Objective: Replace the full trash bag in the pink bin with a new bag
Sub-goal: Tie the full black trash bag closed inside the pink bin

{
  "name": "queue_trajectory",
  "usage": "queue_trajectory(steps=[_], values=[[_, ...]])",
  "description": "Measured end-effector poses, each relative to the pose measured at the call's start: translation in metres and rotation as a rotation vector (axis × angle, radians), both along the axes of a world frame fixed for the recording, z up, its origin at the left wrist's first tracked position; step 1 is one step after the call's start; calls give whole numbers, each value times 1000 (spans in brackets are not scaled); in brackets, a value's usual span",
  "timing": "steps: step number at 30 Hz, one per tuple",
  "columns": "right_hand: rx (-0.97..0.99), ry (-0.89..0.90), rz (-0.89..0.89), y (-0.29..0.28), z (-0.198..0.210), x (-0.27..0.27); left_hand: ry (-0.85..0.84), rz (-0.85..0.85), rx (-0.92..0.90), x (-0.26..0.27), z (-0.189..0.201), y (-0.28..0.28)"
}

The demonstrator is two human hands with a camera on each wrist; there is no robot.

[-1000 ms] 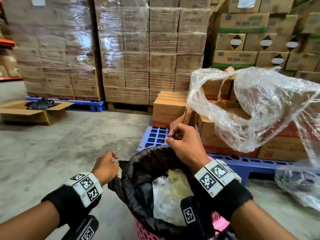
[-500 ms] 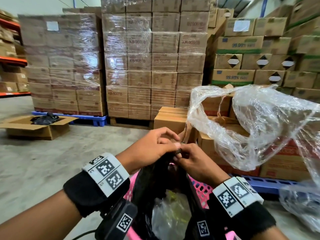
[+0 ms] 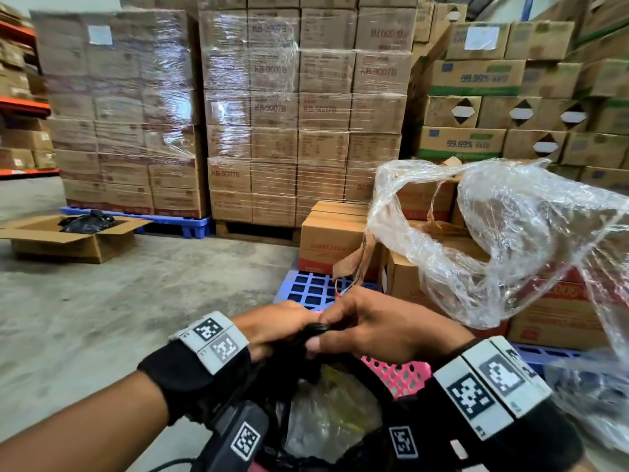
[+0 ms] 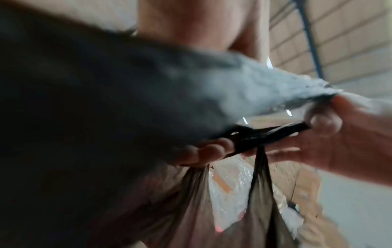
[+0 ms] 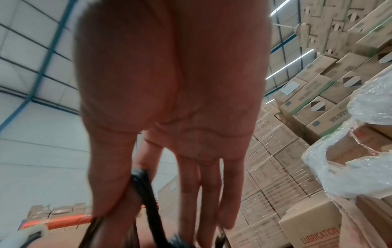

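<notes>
The black trash bag point(image 3: 303, 367) sits in the pink mesh bin point(image 3: 398, 373), with clear and yellow plastic waste point(image 3: 326, 410) showing inside it. Its top is gathered into a twisted black strip point(image 4: 275, 132) above the bin. My left hand point(image 3: 292, 330) curls its fingers point(image 4: 205, 152) round that strip. My right hand point(image 3: 328, 330) meets it from the right and pinches the same strip point(image 5: 146, 193) between thumb and fingers. The two hands touch. The left wrist view is blurred. No new bag is identifiable.
Loose clear plastic wrap point(image 3: 493, 233) hangs over cartons on a blue pallet point(image 3: 306, 287) just beyond the bin. Tall wrapped carton stacks point(image 3: 299, 114) stand behind. An open cardboard box point(image 3: 68, 243) holding black bags point(image 3: 85, 221) sits on the concrete floor point(image 3: 102, 318) at left.
A second ago my hands were apart at the bag's open rim. They have come together and the bag's mouth is now bunched and lifted above the bin.
</notes>
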State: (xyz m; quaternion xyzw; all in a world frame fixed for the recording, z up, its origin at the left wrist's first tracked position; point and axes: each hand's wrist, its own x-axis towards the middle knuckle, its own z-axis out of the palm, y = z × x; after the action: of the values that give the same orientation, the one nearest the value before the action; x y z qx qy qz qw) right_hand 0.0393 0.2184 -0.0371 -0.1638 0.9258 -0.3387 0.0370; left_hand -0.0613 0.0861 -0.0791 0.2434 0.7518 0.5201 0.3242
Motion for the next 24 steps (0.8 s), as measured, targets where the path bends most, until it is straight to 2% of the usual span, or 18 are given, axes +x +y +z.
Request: queue_trajectory(steps=[2, 3, 5, 8, 10, 13, 15, 18, 20, 22, 23, 24], values=[[-4, 20, -32, 7, 5, 2, 230, 40, -159, -11, 3, -4], [-4, 45, -58, 11, 7, 3, 279, 72, -195, -15, 5, -6], [-34, 69, -141, 21, 12, 6, 178, 147, -124, -23, 5, -10], [-146, 22, -249, 32, 14, 11, -128, 214, 111, -25, 6, -9], [-134, -57, -296, 35, 8, 10, -199, 227, 179, -23, 4, -3], [-18, -223, -342, 40, -4, 6, -100, 293, 178, -23, 4, 5], [-19, -279, -366, 46, -6, 8, -34, 333, 170, -23, 3, 4], [-150, -115, -364, 44, 8, 15, -59, 305, 153, -20, 1, 3], [-291, 2, -365, 37, 18, 17, 100, 264, -12, -16, 1, 2], [-306, 77, -382, 32, 22, 16, 331, 190, -173, -15, 1, 1], [-288, 98, -392, 29, 22, 15, 387, 152, -214, -17, 2, -1], [-273, 113, -399, 28, 21, 14, 365, 119, -223, -19, 5, -3]])
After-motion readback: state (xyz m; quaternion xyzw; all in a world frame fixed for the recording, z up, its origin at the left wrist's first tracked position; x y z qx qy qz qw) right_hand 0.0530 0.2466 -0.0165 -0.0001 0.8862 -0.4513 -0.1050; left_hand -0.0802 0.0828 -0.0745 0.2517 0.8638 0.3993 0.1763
